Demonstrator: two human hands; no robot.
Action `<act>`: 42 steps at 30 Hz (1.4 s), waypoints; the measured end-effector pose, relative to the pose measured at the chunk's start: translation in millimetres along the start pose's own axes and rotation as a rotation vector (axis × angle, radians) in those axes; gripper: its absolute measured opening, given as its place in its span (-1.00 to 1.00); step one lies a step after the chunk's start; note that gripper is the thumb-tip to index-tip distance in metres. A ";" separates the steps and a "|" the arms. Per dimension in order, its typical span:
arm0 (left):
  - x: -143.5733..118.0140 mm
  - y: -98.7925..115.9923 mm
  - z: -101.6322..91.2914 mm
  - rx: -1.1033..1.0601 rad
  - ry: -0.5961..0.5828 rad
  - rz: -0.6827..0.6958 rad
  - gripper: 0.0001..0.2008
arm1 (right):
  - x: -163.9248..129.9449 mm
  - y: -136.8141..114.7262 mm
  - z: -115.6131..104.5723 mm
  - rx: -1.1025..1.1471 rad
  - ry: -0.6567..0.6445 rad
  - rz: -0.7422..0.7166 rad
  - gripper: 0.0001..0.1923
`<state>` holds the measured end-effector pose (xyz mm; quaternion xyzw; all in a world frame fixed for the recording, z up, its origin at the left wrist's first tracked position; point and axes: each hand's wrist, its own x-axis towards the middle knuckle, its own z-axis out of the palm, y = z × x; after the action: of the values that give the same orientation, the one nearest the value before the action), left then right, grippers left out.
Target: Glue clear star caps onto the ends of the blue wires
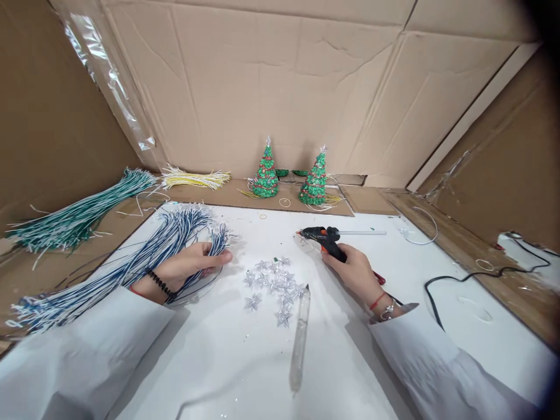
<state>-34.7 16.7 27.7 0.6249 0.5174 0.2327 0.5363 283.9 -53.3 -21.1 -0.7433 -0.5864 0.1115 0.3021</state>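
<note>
My left hand (196, 263) is closed around a small bunch of blue and white wires (217, 238), whose tips poke out above my thumb. A larger bundle of blue and white wires (144, 259) lies beside and behind that hand. My right hand (352, 265) wraps the handle of a black and orange hot glue gun (326, 234), its nozzle pointing left and a clear glue stick (367, 233) sticking out of its back. Between my hands lies a pile of clear plastic stars (275, 280). Closer to me rests a clear, pointed, tube-like tool (300, 341).
Two small green Christmas trees (265, 172) with star tops stand at the back, against a cardboard wall (280, 87). Green and white wires (87, 207) and yellow and white wires (196, 178) lie at the left rear. A black cord (464, 277) runs to a white power strip (525, 252).
</note>
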 end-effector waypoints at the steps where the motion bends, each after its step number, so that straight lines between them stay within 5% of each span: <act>1: -1.6 -0.9 0.7 0.006 -0.014 -0.005 -0.61 | -0.1 -0.1 0.9 0.002 0.012 -0.001 -0.73; 4: -4.9 -4.5 3.4 0.137 0.036 0.046 -0.61 | -0.8 -0.8 3.3 0.003 0.036 -0.009 -0.72; 9: -1.5 -10.4 2.5 0.463 0.278 0.235 -0.61 | 0.6 0.1 6.4 0.000 0.038 -0.020 -0.74; 19: -10.4 -0.4 1.6 0.706 0.724 0.292 -0.64 | 2.6 0.0 9.0 -0.034 0.026 -0.052 -0.79; 23: -15.9 0.3 4.5 0.424 0.603 0.186 -0.52 | 2.3 -0.4 8.6 -0.046 0.022 -0.060 -0.80; 29: -22.4 4.9 2.6 -0.181 0.153 0.172 -0.62 | 1.7 -1.2 8.6 -0.063 0.028 -0.066 -0.80; 33: -22.1 5.6 3.7 -0.284 -0.068 0.136 -0.72 | 0.7 -1.7 7.4 -0.075 0.020 -0.066 -0.79; 36: -20.4 3.1 6.4 -0.035 0.028 0.222 -0.79 | 0.1 -1.7 6.6 -0.082 0.016 -0.066 -0.79; 40: -20.2 0.1 7.7 0.419 0.426 0.383 -0.71 | -0.2 -1.7 6.1 -0.088 0.015 -0.068 -0.80; 42: -21.3 -0.5 6.8 0.418 0.424 0.410 -0.69 | -0.2 -2.1 5.8 -0.087 0.013 -0.069 -0.80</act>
<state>-36.7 -5.4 30.7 0.7496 0.5175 0.3491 0.2200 279.1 -51.4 -24.6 -0.7359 -0.6138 0.0704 0.2770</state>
